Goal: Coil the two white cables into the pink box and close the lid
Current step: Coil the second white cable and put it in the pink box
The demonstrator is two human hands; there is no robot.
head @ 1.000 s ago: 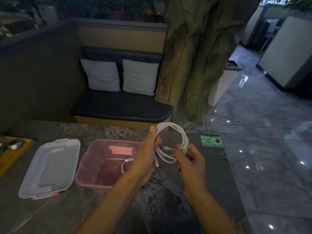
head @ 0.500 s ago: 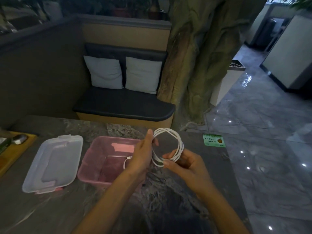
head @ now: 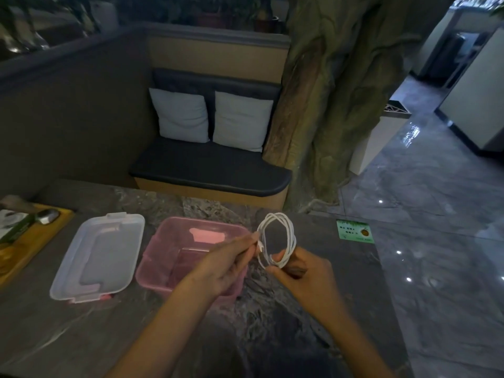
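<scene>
Both hands up over dark marble table (head: 68, 339), just right of open pink box (head: 163, 271). White cable (head: 289, 236) wound in upright loop. Left hand (head: 226, 266) pinches loose plug end; right hand (head: 302, 276) closed round loop's bottom. Clear lid (head: 98, 255) lies flat left of box, beside wooden tray (head: 32, 246).

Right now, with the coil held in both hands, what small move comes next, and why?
Probably carry the coiled white cable leftward and lower it into the pink box. The loops look gathered, pinched by the left hand and right hand, the box sits open just beside them, and the clear lid lies off to the left.
</scene>
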